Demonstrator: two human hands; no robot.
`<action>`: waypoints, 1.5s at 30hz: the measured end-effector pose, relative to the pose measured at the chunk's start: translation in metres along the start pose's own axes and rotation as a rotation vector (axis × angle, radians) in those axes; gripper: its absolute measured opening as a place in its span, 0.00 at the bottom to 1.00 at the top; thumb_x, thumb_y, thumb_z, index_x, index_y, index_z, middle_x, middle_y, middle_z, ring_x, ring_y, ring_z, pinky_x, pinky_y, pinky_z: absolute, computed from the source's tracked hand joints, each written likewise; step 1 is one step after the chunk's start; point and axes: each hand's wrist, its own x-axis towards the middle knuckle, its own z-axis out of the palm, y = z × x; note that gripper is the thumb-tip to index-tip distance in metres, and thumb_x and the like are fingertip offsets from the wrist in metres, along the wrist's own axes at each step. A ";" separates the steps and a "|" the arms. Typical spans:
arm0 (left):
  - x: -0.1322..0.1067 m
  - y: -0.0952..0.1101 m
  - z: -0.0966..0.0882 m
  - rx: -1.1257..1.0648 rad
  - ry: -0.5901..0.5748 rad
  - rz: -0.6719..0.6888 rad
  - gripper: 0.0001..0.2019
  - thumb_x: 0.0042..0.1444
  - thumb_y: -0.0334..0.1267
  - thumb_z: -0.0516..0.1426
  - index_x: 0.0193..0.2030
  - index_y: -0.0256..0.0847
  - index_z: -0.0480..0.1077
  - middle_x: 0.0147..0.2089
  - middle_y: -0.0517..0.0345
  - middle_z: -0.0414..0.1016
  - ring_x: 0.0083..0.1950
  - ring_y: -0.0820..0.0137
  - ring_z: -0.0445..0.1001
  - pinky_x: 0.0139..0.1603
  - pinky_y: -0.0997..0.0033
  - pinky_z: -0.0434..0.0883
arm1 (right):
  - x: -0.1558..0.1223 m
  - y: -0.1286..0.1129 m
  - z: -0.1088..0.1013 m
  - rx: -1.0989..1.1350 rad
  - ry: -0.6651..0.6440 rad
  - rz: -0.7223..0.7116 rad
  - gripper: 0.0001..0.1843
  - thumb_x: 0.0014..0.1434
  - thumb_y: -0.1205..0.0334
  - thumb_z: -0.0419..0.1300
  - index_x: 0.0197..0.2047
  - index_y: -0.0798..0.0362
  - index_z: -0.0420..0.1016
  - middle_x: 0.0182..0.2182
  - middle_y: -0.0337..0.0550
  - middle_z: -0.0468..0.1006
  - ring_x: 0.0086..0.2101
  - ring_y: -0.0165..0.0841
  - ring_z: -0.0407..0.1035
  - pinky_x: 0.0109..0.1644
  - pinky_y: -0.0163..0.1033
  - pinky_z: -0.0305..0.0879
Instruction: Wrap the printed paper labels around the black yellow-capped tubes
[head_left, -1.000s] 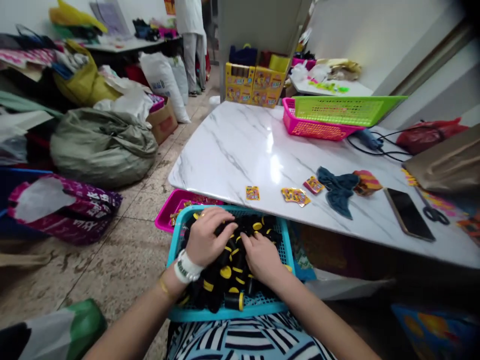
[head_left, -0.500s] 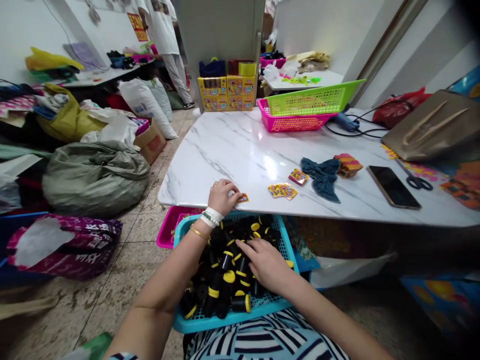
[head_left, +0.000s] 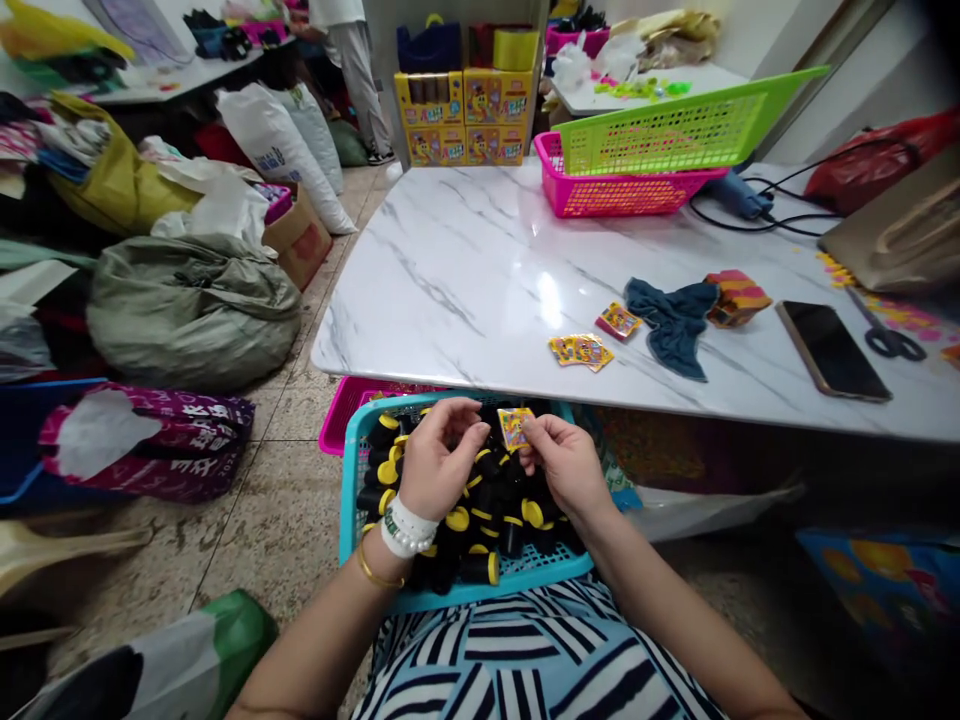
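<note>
A blue basket (head_left: 360, 500) full of small black cylinders with yellow caps (head_left: 480, 525) rests on my lap. Above it, both hands hold a small yellow printed packet (head_left: 515, 426). My right hand (head_left: 568, 462) pinches the packet's right edge. The curled fingers of my left hand (head_left: 437, 462), which wears a white bead bracelet, close on its left edge.
A white marble table (head_left: 465, 270) stands just beyond the basket, with two more packets (head_left: 581, 351), a blue cloth (head_left: 675, 315), a phone (head_left: 831, 350), scissors (head_left: 889, 338) and stacked pink and green baskets (head_left: 630, 165). A pink basket (head_left: 337, 420) sits underneath. Bags crowd the floor at left. A person (head_left: 349, 50) stands far back.
My left hand picked the yellow packet off the table edge and brought it down over the basket. My right hand rose from the cylinders to grip it too.
</note>
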 end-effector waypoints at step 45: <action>-0.029 -0.029 -0.029 -0.670 -0.021 -0.740 0.16 0.45 0.42 0.70 0.34 0.33 0.74 0.28 0.59 0.73 0.17 0.86 0.59 0.14 0.85 0.44 | -0.029 -0.009 -0.024 -0.823 -0.733 -0.544 0.23 0.66 0.63 0.56 0.63 0.49 0.66 0.50 0.49 0.74 0.49 0.36 0.70 0.54 0.44 0.69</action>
